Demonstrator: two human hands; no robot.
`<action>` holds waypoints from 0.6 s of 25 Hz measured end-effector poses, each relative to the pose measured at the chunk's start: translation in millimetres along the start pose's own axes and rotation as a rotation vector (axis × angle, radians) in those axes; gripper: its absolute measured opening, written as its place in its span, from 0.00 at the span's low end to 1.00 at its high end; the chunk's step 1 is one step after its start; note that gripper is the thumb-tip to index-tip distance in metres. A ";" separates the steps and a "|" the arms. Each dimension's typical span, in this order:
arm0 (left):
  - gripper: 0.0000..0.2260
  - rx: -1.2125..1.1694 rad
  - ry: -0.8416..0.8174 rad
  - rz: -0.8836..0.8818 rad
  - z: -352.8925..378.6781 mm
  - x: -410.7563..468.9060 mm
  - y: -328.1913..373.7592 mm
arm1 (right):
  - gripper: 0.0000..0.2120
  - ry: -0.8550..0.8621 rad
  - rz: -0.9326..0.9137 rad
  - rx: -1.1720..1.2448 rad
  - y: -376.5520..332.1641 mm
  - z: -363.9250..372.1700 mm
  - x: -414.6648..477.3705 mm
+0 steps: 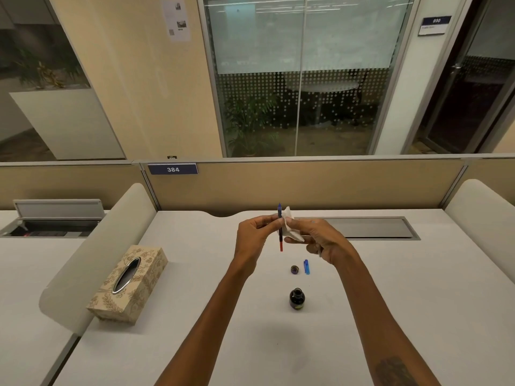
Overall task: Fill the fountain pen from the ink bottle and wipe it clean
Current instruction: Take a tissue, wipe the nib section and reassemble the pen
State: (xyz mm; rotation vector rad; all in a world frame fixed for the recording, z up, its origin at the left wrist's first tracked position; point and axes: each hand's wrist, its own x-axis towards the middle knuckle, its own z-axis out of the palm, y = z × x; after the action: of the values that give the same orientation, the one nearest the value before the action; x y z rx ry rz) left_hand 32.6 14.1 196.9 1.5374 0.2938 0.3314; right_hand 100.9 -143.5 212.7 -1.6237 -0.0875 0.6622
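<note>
My left hand (255,236) pinches a thin fountain pen (280,235) upright above the desk, its blue tip up and its red end down. My right hand (320,239) holds a white tissue (291,227) against the right side of the pen. Below the hands, the dark ink bottle (296,298) stands open on the desk. Its round cap (294,269) lies further back, and a blue pen cap (306,266) rests just right of it.
A patterned tissue box (131,282) sits on the desk (195,316) to the left, beside a curved white divider (92,246). A metal cable tray lid (376,228) is set into the desk at the back right. A beige partition (306,185) closes the far edge.
</note>
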 end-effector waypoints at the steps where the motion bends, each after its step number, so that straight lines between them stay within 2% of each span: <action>1: 0.12 -0.009 0.005 -0.002 -0.1 0.8 0.7 | 0.21 0.008 -0.020 0.039 1.1 -1.8 0.7; 5: 0.14 0.072 0.067 0.039 2.6 4.4 1.9 | 0.09 0.202 -0.189 0.082 4.1 -1.3 9.1; 8: 0.12 0.148 0.015 0.079 6.9 3.7 4.1 | 0.08 0.320 -0.333 -0.022 -2.1 1.1 11.1; 10: 0.12 0.183 -0.031 0.098 9.2 4.5 5.1 | 0.09 0.278 -0.387 -0.042 -8.2 -1.0 8.8; 15: 0.14 0.241 -0.044 0.133 9.5 10.6 6.2 | 0.11 0.126 -0.389 -0.041 -14.7 -5.7 1.7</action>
State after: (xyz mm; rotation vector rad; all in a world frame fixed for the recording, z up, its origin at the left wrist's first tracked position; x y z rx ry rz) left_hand 45.9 9.5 203.4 1.8045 0.2026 0.3767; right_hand 109.6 -145.3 225.9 -1.6239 -0.3184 0.2602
